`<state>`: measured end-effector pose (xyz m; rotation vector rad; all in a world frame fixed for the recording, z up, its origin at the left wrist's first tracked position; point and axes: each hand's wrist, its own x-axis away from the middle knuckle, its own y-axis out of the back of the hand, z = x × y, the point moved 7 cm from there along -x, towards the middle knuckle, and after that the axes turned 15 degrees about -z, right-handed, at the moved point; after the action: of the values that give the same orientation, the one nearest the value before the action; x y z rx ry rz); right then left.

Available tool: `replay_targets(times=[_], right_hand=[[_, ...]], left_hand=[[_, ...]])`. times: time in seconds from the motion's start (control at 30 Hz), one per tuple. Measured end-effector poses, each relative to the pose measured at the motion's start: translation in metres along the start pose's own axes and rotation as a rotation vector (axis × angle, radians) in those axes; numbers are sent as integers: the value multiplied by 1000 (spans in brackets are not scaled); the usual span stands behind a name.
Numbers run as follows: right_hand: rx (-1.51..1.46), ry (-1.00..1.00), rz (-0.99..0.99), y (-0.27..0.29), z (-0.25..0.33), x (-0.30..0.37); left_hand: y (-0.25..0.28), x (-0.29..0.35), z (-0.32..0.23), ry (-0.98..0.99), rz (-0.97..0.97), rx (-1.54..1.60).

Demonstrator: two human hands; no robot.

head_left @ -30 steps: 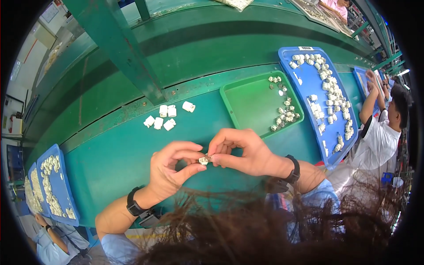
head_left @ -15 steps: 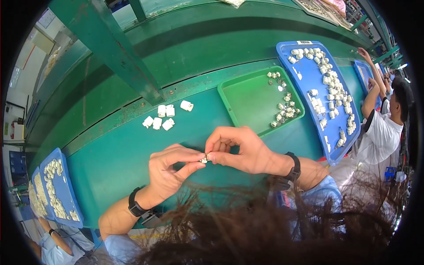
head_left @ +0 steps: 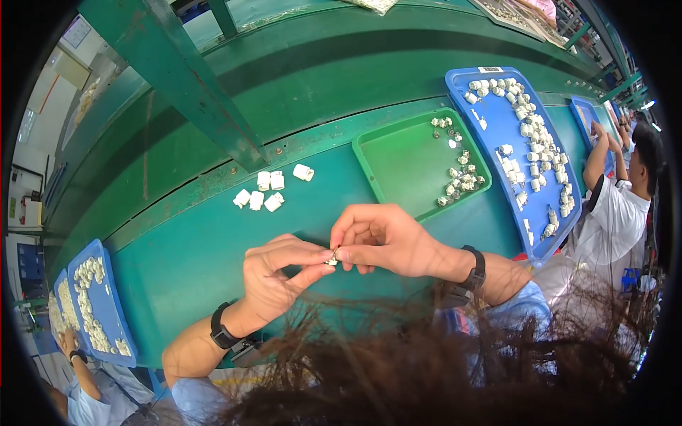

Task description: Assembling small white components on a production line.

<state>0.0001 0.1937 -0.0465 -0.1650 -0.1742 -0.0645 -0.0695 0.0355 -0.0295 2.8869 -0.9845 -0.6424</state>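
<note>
Above the green worktable, my left hand [head_left: 277, 277] pinches a small white part with metal on it [head_left: 332, 261] between thumb and forefinger. The fingertips of my right hand [head_left: 391, 241] close on the same part from the other side, its other fingers curled in. Fingers cover much of the part, so its exact kind cannot be made out. Beyond my hands lie several white cylindrical fittings [head_left: 275, 180]. Right of these, a green tray [head_left: 401, 167] holds small white-and-metal pieces [head_left: 465, 182] along its right side.
A large blue tray [head_left: 494, 131] of white fittings stands at the right; another blue tray [head_left: 114, 305] of white parts is at far left. A green post [head_left: 192, 85] rises behind the table. Co-workers sit at both sides, one person's hand [head_left: 69, 343] near the left trays.
My hands keep their pinch on the small part, with only slight finger movement. The left co-worker's hand has moved up to the trays; the right co-worker's raised hand has come down.
</note>
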Motion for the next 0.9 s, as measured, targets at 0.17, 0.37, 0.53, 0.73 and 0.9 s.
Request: replay_targets(times=[0.17,0.37,0.53,0.73,0.9], right_hand=[[-184,-131,48,-1,-2,1],[-33,-55,-24,3,14,5],[169,187,-28,2,20,5],[123,73,26,3,10,4],[194,124,-23,3,18,5]], left_hand=[[-2,8,8,305,-57,88],[0,5,7,238,-11,25],[-2,6,8,190,-38,50],[-5,4,2,73,-27,115],[-3,6,2,135,-14,11]])
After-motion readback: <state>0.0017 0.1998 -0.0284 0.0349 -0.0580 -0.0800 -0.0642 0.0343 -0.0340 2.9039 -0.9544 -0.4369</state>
